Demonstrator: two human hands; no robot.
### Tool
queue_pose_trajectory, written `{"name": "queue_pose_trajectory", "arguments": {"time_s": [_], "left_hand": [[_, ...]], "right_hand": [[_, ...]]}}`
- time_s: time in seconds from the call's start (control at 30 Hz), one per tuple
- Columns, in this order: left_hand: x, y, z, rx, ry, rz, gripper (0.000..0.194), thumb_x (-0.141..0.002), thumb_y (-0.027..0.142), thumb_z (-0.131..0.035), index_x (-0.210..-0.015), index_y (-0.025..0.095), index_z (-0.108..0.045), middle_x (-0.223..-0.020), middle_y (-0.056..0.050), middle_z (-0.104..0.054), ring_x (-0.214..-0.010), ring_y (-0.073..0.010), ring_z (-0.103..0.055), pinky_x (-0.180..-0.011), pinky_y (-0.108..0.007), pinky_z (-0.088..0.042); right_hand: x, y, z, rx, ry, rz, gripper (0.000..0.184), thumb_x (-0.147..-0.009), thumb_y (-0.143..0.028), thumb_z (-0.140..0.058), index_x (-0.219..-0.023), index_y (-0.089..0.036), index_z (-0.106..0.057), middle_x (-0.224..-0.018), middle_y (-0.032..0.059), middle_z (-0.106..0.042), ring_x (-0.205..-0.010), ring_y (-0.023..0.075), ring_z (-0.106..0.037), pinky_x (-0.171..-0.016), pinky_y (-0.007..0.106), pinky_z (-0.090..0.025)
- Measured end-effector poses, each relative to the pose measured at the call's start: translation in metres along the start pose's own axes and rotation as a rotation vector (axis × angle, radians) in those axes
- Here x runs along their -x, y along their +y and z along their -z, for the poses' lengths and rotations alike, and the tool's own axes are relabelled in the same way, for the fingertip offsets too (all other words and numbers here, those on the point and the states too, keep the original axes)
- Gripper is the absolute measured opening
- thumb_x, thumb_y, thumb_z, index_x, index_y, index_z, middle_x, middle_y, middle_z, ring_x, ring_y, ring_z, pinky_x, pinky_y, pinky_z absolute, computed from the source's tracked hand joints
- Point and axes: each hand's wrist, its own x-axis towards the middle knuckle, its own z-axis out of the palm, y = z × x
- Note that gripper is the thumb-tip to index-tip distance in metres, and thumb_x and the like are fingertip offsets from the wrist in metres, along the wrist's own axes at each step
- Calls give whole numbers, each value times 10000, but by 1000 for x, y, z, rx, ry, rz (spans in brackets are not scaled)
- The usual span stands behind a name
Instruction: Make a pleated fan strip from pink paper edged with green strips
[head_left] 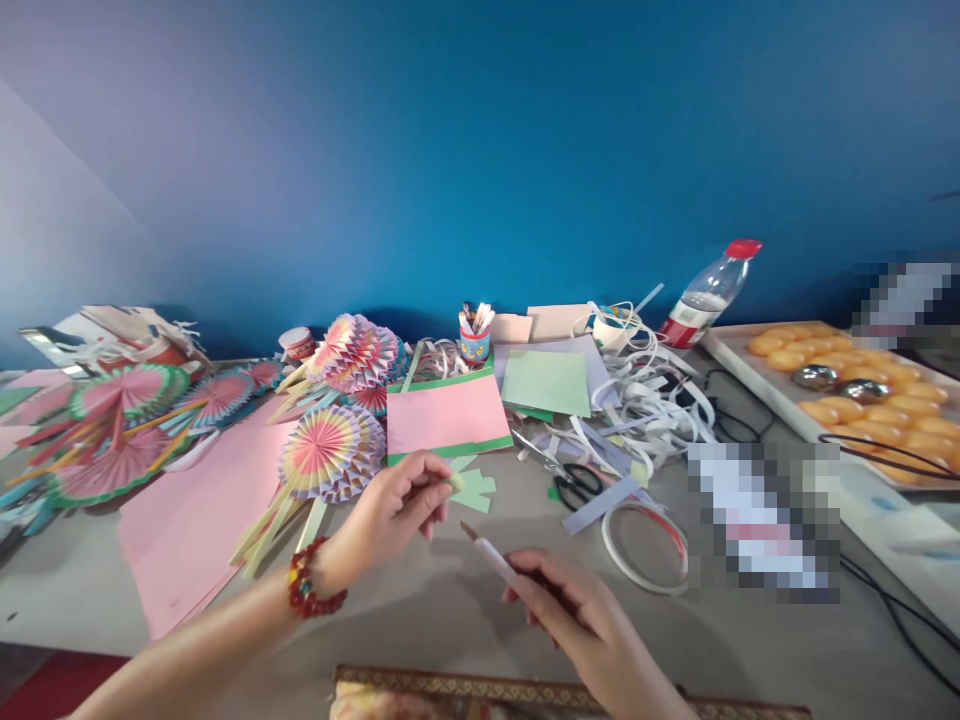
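Note:
My left hand (397, 508), with a red bead bracelet at the wrist, pinches a small pale green paper piece (471, 489) above the grey table (420, 610). My right hand (577, 610) is closed round a white craft knife (491, 552) whose tip points up and left toward the left hand. Just beyond the left hand lie a pink sheet on a green sheet (448, 414) and a folded paper fan (330, 455) in pink, yellow and lilac.
Several paper fans (120, 425) and large pink sheets (195, 520) cover the left. Scissors (574, 485), a tape ring (643, 545), white paper strips (652, 405), a pen cup (475, 342), a water bottle (709, 292) and a tray of orange pieces (847, 385) lie right.

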Motion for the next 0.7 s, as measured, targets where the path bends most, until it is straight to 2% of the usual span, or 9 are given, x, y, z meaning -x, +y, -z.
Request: {"name": "queue_pose_trajectory", "arguments": {"time_s": [0.1,0.2,0.27,0.37,0.53,0.7], "left_hand": [[-8,-4,-2,-253,-207,14,169,-990,316,-454,-950,195,-565,-690,34,-614,-564,-96,-563,-565,-190,-433],[-8,-13,-16,-567,-321,-140,185,-988,253,-437,-932,205,-606,-775,14,-663,-686,-132,-612,-644,-219,-440],[-7,-20,-28,-700,-317,-236,211,-1001,250,-417,-950,203,-616,-882,-15,-677,-771,-158,-630,-696,-246,-459],[-3,-28,-38,-819,-254,-288,217,-1011,255,-413,-1040,197,-620,-1013,-58,-668,-905,-199,-632,-797,-304,-489],[13,-35,-34,-922,-153,-347,247,-988,248,-476,-1203,186,-581,-1210,-94,-621,-1098,-252,-571,-955,-406,-475],[25,-46,-32,-934,-161,-428,282,-993,232,-471,-1246,176,-582,-1243,-93,-640,-1140,-248,-569,-999,-423,-473]], "right_hand": [[17,20,15,138,40,21,335,-971,-461,-454,-1002,-238,-702,-826,37,-723,-716,168,-666,-637,217,-511],[32,34,31,262,86,36,312,-971,-439,-463,-1050,-251,-700,-949,61,-755,-825,196,-713,-695,231,-543],[37,39,38,363,125,32,285,-958,-446,-497,-1035,-254,-693,-908,47,-760,-784,187,-719,-652,217,-543],[37,39,42,530,188,96,242,-953,-417,-516,-1035,-253,-674,-889,37,-748,-743,170,-709,-622,212,-528],[28,41,36,763,213,249,266,-993,-276,-434,-1124,-235,-662,-916,62,-689,-749,157,-671,-622,228,-477],[22,43,26,893,207,277,259,-981,-215,-468,-1142,-235,-669,-900,54,-647,-796,177,-634,-674,269,-438]]}}
